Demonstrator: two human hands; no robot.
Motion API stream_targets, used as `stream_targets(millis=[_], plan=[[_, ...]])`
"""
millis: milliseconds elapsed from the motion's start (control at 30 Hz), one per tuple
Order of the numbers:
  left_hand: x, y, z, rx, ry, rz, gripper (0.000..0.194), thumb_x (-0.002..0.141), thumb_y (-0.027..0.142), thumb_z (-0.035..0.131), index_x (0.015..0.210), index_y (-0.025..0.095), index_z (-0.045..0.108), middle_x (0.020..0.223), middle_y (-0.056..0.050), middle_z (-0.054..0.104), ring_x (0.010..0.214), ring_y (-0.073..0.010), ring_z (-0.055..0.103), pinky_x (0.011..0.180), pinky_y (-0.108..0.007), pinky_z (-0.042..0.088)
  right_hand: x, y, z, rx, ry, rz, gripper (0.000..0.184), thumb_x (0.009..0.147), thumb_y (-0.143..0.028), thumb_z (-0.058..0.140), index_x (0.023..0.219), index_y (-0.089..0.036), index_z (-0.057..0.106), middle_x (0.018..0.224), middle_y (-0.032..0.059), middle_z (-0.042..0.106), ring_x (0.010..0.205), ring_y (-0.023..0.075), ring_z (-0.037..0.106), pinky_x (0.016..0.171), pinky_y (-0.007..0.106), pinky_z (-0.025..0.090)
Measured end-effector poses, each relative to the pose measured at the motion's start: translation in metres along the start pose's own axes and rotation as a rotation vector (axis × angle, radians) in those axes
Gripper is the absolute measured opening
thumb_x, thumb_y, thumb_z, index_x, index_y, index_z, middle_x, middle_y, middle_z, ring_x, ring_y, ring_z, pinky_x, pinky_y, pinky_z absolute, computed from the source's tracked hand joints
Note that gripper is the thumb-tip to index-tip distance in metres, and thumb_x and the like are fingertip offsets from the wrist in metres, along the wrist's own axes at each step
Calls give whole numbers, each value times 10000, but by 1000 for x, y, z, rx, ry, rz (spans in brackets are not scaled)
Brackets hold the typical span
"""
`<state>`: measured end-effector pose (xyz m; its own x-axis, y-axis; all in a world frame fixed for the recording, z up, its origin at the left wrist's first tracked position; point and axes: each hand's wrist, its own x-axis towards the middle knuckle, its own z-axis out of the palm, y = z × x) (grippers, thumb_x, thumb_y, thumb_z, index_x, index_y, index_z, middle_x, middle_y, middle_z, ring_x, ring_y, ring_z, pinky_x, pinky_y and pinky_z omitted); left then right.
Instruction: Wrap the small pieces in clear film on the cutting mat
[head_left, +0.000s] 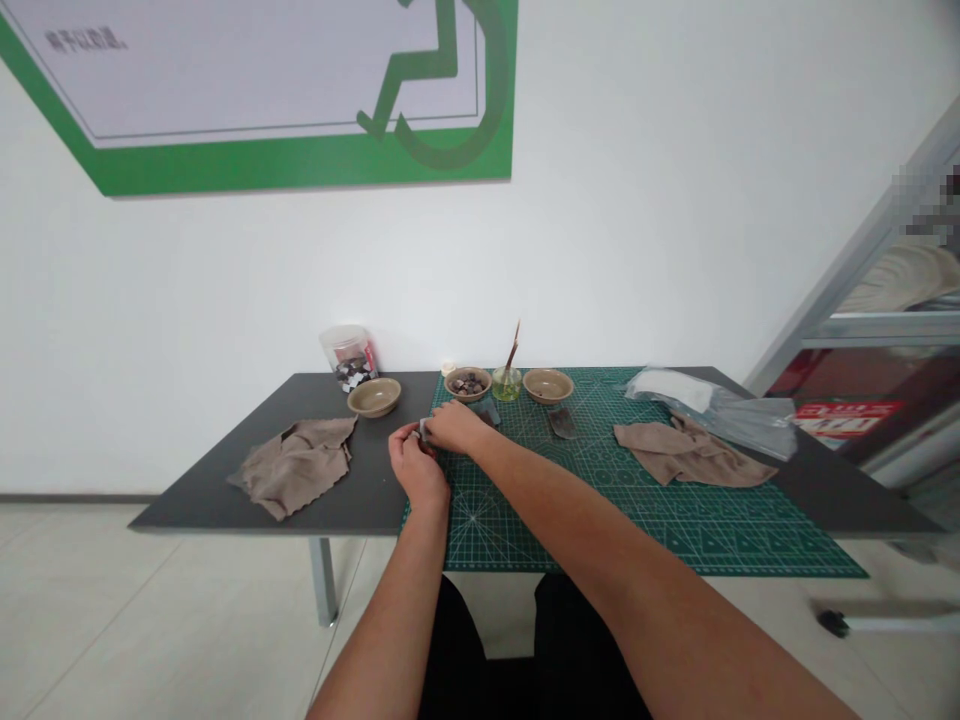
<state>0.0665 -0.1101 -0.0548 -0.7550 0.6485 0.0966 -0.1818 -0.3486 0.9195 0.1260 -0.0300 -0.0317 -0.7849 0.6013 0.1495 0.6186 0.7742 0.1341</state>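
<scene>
Both hands meet at the left edge of the green cutting mat (675,520). My left hand (415,463) and my right hand (453,426) pinch a small pale object (423,429) between their fingertips; most of it is hidden by the fingers. Just behind the hands stands a brown bowl of dark pieces (467,383), with a small dark piece (489,412) lying on the mat near it.
On the dark table (195,500) lie a tan cloth (296,463) at left and another tan cloth (686,452) at right. An empty bowl (373,396), a clear tub (349,357), a glass with a brush (508,382), a third bowl (547,385), a dark tool (562,421) and plastic bags (720,405) sit along the back.
</scene>
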Motion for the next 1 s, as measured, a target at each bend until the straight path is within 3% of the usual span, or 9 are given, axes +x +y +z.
stream_targets(millis=[167,367,633,800,933,1000], plan=[[1,-2,2,-34,-13,-18,144,758,253,459,833,163,543,567,61,442,451,-59,381,455,-191,282,0,5,4,25,3,-41,368,867,-443,538,1054,-143,642,1041,142,653,1005,277,595,826,367,431],[1,-3,1,-23,-34,-28,148,764,269,468,839,167,545,577,60,440,467,-63,383,467,-192,287,1,6,3,58,11,-18,296,867,-373,545,1011,-136,651,1015,133,671,993,269,609,819,350,439],[2,-7,1,-21,-51,-20,138,782,265,465,856,171,535,616,61,445,483,-56,377,489,-190,302,-3,-1,-5,94,5,39,286,858,-275,517,1110,-153,580,995,126,686,973,241,624,846,336,419],[5,-13,-3,85,-50,40,188,824,292,463,943,181,557,673,47,466,527,-67,414,514,-199,340,-16,-3,-22,290,232,212,463,872,-179,422,1333,-206,386,1028,102,660,923,228,611,828,335,422],[4,-14,-1,148,-152,70,316,829,335,522,1096,177,577,730,20,523,583,-80,458,572,-217,393,-42,6,-31,641,477,290,413,857,-139,375,1263,-189,430,1141,88,592,963,187,565,874,305,409],[3,-14,2,144,-223,60,323,809,328,561,1084,162,597,776,-6,569,626,-92,499,615,-234,426,-61,11,-27,820,540,384,332,843,-165,391,1160,-182,487,1039,62,610,868,174,574,834,309,431]])
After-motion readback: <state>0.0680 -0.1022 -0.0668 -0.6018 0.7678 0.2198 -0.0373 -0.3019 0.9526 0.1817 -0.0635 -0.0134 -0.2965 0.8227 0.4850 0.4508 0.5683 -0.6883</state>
